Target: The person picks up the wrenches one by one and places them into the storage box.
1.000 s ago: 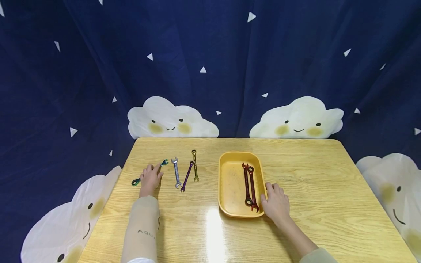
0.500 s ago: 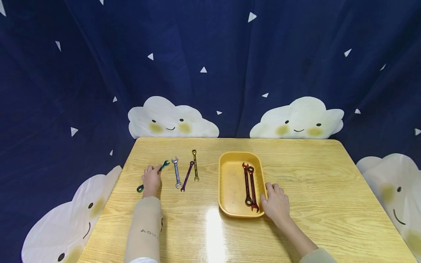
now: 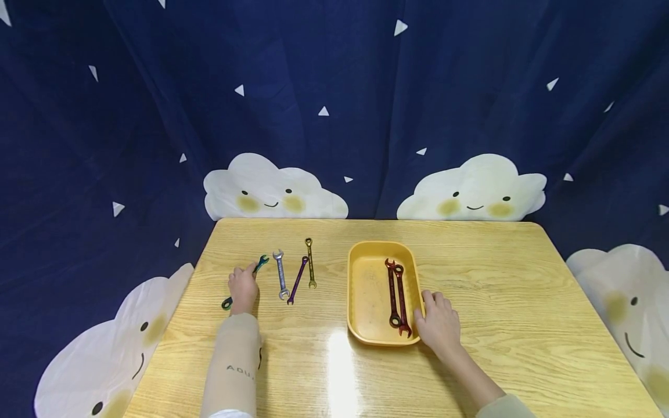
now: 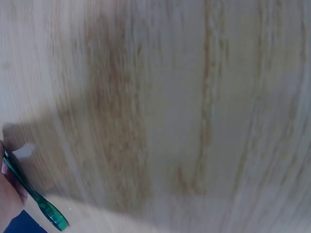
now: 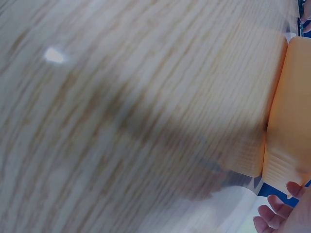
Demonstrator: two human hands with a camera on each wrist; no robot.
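Note:
In the head view my left hand (image 3: 243, 289) holds a green combination wrench (image 3: 261, 263) by its shaft. Its open end points up and right past the fingers, and the ring end (image 3: 227, 303) shows at the lower left. The left wrist view has the green wrench (image 4: 51, 212) slanting at the lower left edge, fingers around it. A yellow plastic tray (image 3: 366, 335) stands right of centre with two red wrenches (image 3: 392, 296) inside. My right hand (image 3: 441, 321) holds the tray's right rim, thumb over the edge and fingers outside. In the right wrist view those fingers (image 5: 273, 213) show beside the tray (image 5: 294, 111).
Right of my left hand lie a silver open-ended wrench (image 3: 281, 276), a purple wrench (image 3: 298, 281) and a gold wrench (image 3: 310, 264) on the wooden table (image 3: 502, 278). A dark blue curtain (image 3: 366, 116) with clouds hangs behind the table.
My left hand has shifted slightly right, and the green wrench has turned steeper, its ring end moving right and toward me. My right hand and the tray have stayed put.

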